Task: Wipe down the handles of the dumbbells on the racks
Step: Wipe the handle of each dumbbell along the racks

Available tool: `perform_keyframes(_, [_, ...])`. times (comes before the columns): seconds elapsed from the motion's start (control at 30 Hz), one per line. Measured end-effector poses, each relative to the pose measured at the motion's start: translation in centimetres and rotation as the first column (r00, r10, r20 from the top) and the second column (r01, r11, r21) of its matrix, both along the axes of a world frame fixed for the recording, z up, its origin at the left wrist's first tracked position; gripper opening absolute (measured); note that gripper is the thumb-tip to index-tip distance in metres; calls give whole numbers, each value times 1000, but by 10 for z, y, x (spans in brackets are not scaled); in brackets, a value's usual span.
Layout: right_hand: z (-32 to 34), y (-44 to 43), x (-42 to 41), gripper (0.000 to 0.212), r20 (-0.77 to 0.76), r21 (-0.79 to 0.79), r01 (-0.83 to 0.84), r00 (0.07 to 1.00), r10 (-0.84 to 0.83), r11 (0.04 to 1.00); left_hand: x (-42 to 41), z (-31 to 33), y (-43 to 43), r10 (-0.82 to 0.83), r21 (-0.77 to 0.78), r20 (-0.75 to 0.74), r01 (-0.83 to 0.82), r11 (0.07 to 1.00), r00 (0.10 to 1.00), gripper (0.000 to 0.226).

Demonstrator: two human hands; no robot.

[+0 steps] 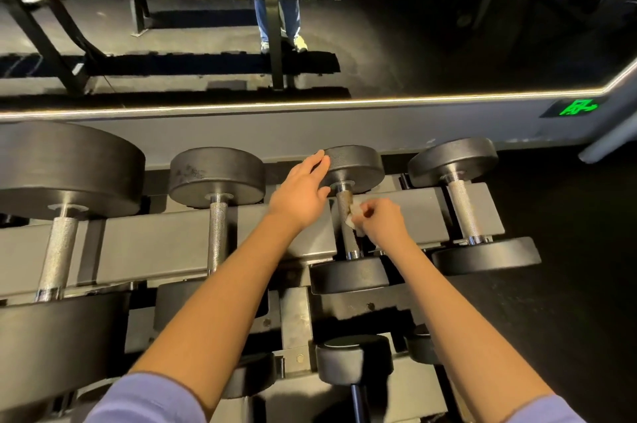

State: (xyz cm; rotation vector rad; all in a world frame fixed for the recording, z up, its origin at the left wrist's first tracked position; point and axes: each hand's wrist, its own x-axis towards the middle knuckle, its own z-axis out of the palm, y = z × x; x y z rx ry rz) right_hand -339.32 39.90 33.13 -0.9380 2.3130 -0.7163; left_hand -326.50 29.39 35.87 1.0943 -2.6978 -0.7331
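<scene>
Third along the top tier of a dark grey steel rack [165,243]: a black round-headed dumbbell [355,167], lying front to back, one head toward the wall, the other toward the camera. Between the heads, its knurled silver handle [343,203]. Pressed to the right side of that handle, about midway: a small crumpled white wipe [352,221]. Pinched there by the right hand [382,221], fingers curled and clamped on the wipe. Laid against the left edge of the far head: the left hand [300,191], fingers straight and together, gripping nothing. Just to the right on the same tier, a similar black dumbbell [462,212]; to the left, a bigger black dumbbell [217,178], then a far larger black dumbbell [62,167] at the frame's edge. On the tier below, a smaller black dumbbell [355,359], only partly seen. Lilac sleeves [144,402] at the bottom corners, forearms bare. Behind the rack, a grey wall ledge under a large mirror [448,43] reflecting the rack and legs in blue jeans. Low on the right, a lit green sign [579,108].
</scene>
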Motion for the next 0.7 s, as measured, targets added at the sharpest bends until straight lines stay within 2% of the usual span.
perform_keyframes(0.07, [-3,3,-1,20,7,1,-12,1000,12,1000,-1,1,1,16,19,8,-16,1000,1000,57])
perform_keyframes(0.13, [-6,-2,-3,12,39,-67,24,999,-22,997,-1,1,1,28,25,10,-29,999,1000,57])
perform_keyframes(0.27, [-6,-22,-9,14,34,-195,66,998,-60,979,-1,0,1,22,17,-7,-22,1000,1000,57])
perform_keyframes(0.33, [-7,-27,-12,13,50,-212,75,997,-66,974,-1,1,0,24,13,-12,-24,1000,1000,57])
perform_keyframes(0.43, [-6,-16,-15,8,109,-131,51,993,-36,990,-1,0,1,28,6,-16,-28,1000,999,57])
perform_keyframes(0.57, [-12,11,-14,24,157,58,-76,985,66,995,-1,-2,1,23,-14,-29,-24,1000,999,58])
perform_keyframes(0.7, [-10,7,-12,24,141,36,-36,990,31,999,0,-4,0,11,-23,-42,-12,1000,999,58])
